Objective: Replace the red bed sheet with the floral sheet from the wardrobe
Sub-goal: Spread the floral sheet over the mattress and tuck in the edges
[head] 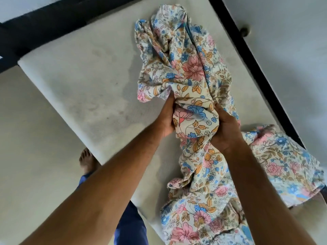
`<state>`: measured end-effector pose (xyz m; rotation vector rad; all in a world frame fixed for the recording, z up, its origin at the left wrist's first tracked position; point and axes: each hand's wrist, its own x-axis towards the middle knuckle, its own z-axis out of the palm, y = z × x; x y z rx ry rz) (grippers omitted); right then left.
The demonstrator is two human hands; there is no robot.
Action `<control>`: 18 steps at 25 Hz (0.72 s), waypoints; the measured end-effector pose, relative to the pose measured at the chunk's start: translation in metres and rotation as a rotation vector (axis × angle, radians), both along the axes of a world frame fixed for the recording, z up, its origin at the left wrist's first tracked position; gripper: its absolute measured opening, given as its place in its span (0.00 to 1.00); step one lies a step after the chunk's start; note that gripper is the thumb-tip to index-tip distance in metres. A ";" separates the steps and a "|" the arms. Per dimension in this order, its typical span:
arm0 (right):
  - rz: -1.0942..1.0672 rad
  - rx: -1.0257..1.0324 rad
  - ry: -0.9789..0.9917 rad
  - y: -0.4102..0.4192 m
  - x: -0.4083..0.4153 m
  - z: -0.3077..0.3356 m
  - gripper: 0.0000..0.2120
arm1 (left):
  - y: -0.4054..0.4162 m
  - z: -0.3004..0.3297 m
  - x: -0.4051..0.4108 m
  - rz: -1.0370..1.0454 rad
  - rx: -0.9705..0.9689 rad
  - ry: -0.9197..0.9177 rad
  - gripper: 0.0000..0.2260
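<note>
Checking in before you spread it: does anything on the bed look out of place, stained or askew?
The bare mattress shows faint brownish stains near its middle. The floral sheet is bunched in a crumpled heap, not spread; the left hand and right hand grip it, and one end trails off the bed edge.

Soft, even daylight fills the view, bright on the bare off-white foam mattress [74,71], which looks slightly washed out with no harsh glare. Shadows are faint. Wide-angle distortion bends the black metal bed frame [256,68] beside the mattress; fine detail is slightly soft throughout.
</note>
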<state>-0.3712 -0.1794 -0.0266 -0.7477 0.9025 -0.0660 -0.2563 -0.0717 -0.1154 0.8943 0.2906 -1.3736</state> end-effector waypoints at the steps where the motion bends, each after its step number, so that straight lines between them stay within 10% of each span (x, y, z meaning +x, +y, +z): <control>1: -0.033 0.008 -0.021 -0.004 0.000 -0.001 0.31 | 0.007 0.005 0.007 0.049 -0.003 -0.028 0.30; 8: -0.105 -0.103 0.036 -0.006 0.012 -0.019 0.18 | 0.123 0.019 0.056 0.237 0.039 -0.154 0.13; 11: 0.997 -0.669 0.547 0.024 0.020 -0.051 0.05 | 0.165 0.030 0.067 0.399 0.050 -0.131 0.11; 14: 1.751 -0.434 0.582 0.062 0.035 -0.053 0.13 | 0.201 0.036 0.074 0.263 0.050 -0.248 0.18; 18: 1.012 -1.150 0.138 0.101 0.128 -0.004 0.20 | 0.227 0.042 0.073 0.004 0.211 -0.528 0.12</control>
